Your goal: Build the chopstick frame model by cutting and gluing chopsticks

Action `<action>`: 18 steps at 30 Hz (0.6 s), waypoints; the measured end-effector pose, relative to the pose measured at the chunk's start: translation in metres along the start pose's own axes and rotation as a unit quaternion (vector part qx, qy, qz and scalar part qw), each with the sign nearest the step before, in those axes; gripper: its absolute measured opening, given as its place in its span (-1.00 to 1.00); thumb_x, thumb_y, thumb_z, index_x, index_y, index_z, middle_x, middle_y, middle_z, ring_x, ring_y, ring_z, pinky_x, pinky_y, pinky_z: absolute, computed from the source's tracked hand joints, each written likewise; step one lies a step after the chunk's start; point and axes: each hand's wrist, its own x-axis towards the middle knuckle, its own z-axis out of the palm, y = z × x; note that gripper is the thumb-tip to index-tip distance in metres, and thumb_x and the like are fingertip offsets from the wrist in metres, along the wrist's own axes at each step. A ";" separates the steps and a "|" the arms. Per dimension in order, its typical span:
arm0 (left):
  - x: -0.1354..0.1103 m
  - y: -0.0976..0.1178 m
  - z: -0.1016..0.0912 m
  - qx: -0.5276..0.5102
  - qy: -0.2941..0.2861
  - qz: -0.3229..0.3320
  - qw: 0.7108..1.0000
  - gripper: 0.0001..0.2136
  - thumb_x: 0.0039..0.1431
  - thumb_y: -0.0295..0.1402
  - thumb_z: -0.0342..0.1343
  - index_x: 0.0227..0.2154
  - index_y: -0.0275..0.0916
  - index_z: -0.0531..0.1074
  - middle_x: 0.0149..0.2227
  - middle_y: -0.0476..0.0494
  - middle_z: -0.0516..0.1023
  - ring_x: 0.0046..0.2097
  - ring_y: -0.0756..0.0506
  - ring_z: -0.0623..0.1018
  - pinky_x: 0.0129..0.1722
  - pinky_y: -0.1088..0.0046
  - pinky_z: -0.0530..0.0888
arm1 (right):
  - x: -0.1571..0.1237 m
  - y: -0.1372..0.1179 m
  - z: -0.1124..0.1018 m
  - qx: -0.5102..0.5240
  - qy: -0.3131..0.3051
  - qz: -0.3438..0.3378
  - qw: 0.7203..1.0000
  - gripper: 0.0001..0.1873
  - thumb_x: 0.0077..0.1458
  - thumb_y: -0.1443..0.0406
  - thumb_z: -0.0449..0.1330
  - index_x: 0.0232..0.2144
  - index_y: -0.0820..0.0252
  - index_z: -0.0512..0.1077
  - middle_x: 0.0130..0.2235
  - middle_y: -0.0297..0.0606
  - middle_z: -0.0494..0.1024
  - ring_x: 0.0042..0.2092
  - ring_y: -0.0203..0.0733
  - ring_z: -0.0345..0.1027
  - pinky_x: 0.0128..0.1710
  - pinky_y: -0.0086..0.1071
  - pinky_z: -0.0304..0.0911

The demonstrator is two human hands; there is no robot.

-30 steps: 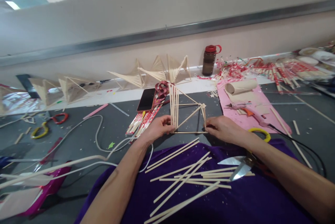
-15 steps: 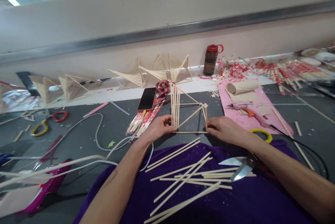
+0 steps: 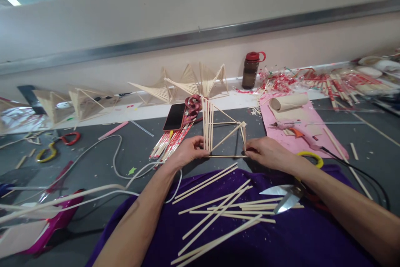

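A small frame of wooden sticks (image 3: 227, 137) stands on the grey table, with several upright sticks side by side at its left. My left hand (image 3: 191, 150) pinches its lower left corner, where the front bottom stick meets the uprights. At the lower right corner my right hand (image 3: 264, 151) closes on the other end, thumb and fingers together. Nearer to me, loose wooden sticks (image 3: 218, 213) lie crossed on purple cloth (image 3: 150, 233). Scissors (image 3: 289, 200) with spread blades rest there, partly beneath my right forearm.
A pink glue gun (image 3: 296, 131) lies on pink paper (image 3: 331, 146) at right. Behind stand finished-looking stick structures (image 3: 184, 83) and a bottle (image 3: 251, 71). A phone (image 3: 175, 117) lies beside wrapped sticks (image 3: 170, 144). A white cable (image 3: 115, 158) crosses the left side.
Both hands keep their hold on the two lower corners of the stick frame. The whole view has shifted very slightly; nothing else visibly differs.
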 end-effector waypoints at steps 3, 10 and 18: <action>-0.001 0.001 -0.001 0.018 0.008 0.004 1.000 -0.82 -0.18 -0.43 0.23 -0.43 -0.28 0.40 -0.49 0.05 0.41 -0.49 0.08 0.38 -0.47 0.58 0.29 | 0.000 -0.002 -0.002 0.004 0.001 0.001 1.000 -0.79 0.08 0.30 0.00 -0.38 0.18 0.44 -0.38 -0.26 0.53 -0.37 -0.26 0.36 -0.40 -0.48 0.09; -0.005 0.014 0.003 0.026 0.024 -0.022 0.999 -0.80 -0.11 -0.33 0.18 -0.39 -0.28 0.40 -0.49 -0.01 0.45 -0.55 0.08 0.35 -0.62 0.61 0.20 | 0.001 -0.004 -0.002 0.003 0.018 -0.007 1.000 -0.79 0.07 0.31 0.00 -0.41 0.19 0.44 -0.39 -0.26 0.53 -0.39 -0.27 0.36 -0.42 -0.49 0.08; -0.001 0.006 -0.003 0.030 0.023 -0.018 0.999 -0.78 -0.09 -0.31 0.15 -0.34 -0.28 0.38 -0.48 0.01 0.40 -0.56 0.10 0.32 -0.69 0.64 0.09 | 0.001 -0.010 0.002 -0.002 0.016 -0.004 1.000 -0.78 0.10 0.31 0.00 -0.38 0.20 0.45 -0.38 -0.25 0.54 -0.35 -0.26 0.38 -0.40 -0.48 0.08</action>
